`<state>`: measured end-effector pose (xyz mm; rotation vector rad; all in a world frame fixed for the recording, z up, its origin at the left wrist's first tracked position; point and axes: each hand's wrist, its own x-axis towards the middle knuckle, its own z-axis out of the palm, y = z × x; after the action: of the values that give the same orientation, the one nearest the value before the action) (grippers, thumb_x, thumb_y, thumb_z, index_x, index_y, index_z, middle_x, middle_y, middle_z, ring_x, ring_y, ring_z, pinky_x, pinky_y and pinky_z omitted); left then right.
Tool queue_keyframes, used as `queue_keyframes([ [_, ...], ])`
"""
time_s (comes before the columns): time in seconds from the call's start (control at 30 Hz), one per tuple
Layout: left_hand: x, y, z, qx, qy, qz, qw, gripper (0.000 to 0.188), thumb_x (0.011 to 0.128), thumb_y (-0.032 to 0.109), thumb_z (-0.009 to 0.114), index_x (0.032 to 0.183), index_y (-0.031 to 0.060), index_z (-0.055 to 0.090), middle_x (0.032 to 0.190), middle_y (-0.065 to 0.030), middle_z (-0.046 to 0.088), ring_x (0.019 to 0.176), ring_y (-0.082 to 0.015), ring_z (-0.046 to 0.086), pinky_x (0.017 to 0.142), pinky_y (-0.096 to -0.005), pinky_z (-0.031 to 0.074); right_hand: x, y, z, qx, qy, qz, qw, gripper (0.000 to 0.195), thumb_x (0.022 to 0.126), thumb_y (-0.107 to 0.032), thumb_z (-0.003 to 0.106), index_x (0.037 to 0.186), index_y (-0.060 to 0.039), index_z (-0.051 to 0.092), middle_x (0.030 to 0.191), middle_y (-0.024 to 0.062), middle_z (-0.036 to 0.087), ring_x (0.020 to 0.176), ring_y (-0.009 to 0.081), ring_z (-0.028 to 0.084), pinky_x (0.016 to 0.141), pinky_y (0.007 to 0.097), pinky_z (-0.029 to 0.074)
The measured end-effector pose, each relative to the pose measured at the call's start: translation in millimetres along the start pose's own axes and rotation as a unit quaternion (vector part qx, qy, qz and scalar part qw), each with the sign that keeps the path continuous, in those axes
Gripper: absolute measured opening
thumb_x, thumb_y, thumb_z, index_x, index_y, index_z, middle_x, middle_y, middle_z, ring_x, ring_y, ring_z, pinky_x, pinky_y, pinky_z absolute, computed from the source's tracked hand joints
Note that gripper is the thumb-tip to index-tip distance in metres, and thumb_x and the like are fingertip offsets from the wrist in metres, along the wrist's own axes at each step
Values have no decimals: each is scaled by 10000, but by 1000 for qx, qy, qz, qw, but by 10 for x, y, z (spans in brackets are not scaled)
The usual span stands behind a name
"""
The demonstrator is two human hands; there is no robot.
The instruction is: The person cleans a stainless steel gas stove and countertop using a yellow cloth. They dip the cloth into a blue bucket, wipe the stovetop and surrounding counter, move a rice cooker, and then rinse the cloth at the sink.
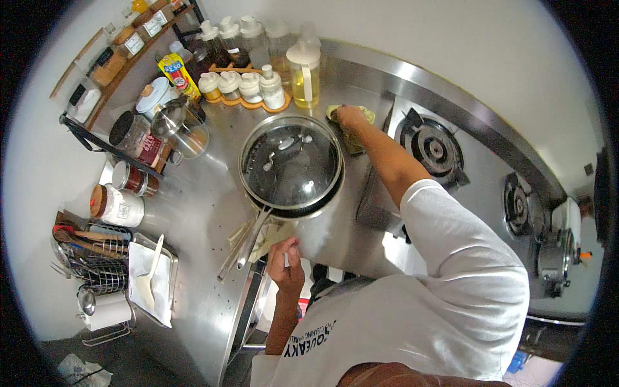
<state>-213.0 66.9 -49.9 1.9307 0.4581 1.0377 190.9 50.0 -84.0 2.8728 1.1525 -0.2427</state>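
My right hand (349, 116) presses a yellow-green cloth (354, 140) onto the steel counter, between the oil pitcher and the gas stove. My left hand (286, 263) hovers near the counter's front edge with fingers partly curled, and nothing shows in it. Just left of it are the metal pan handles (254, 238), with a pale cloth (271, 237) under and beside them. A glass lid (291, 162) covers a dark pan in the middle of the counter. The pan's contents are hard to make out through reflections. Small dark specks dot the counter (203, 227) left of the pan.
Behind the pan stand a pitcher of yellow oil (304, 77), seasoning jars (250, 88) and tall bottles. Jars and a glass pot (181, 130) crowd the left rack. A tray (171, 285) bears a white ladle (151, 278). Stove burners (436, 147) lie to the right.
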Motion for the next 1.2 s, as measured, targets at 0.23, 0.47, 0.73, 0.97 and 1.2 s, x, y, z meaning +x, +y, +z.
queue_keyframes([
  [0.23, -171, -82, -359, -17, 9, -44, 999, 138, 822, 74, 489, 856, -16, 588, 769, -126, 593, 704, -231, 563, 657, -315, 444, -503, -147, 57, 26, -34, 66, 997, 228, 726, -157, 563, 919, -55, 629, 997, 155, 593, 918, 320, 573, 782, 412, 457],
  [0.47, 97, -247, -679, 328, -66, 61, 940, 372, 749, 145, 591, 1092, 47, 487, 1042, -132, 516, 939, -303, 481, 849, -436, 332, -821, -309, 183, -34, -108, 49, 992, 274, 714, -161, 568, 969, -71, 614, 1021, 150, 585, 944, 316, 563, 810, 410, 449],
  [0.73, 274, -477, -840, 507, -223, -14, 833, 618, 671, 208, 660, 1220, 180, 379, 1122, -79, 496, 1026, -261, 485, 886, -459, 332, -1387, -705, 245, 111, -22, 123, 986, 333, 669, -162, 589, 990, -75, 591, 1061, 196, 543, 966, 363, 533, 796, 397, 456],
  [0.97, 280, -659, -836, 441, -255, -35, 860, 591, 700, 163, 631, 1229, 198, 370, 1119, -77, 507, 974, -264, 527, 825, -434, 391, -1937, -1010, 131, 150, -50, 122, 980, 305, 716, -155, 551, 957, 32, 554, 1054, 213, 525, 946, 361, 541, 791, 387, 458],
  [1.2, 275, -620, -785, 459, -254, -52, 850, 625, 683, 146, 641, 1241, 211, 366, 1120, -70, 508, 983, -274, 521, 820, -434, 387, -2363, -1380, 683, 131, 96, 139, 977, 228, 732, -134, 520, 903, 2, 584, 1024, 155, 520, 932, 308, 514, 755, 391, 468],
])
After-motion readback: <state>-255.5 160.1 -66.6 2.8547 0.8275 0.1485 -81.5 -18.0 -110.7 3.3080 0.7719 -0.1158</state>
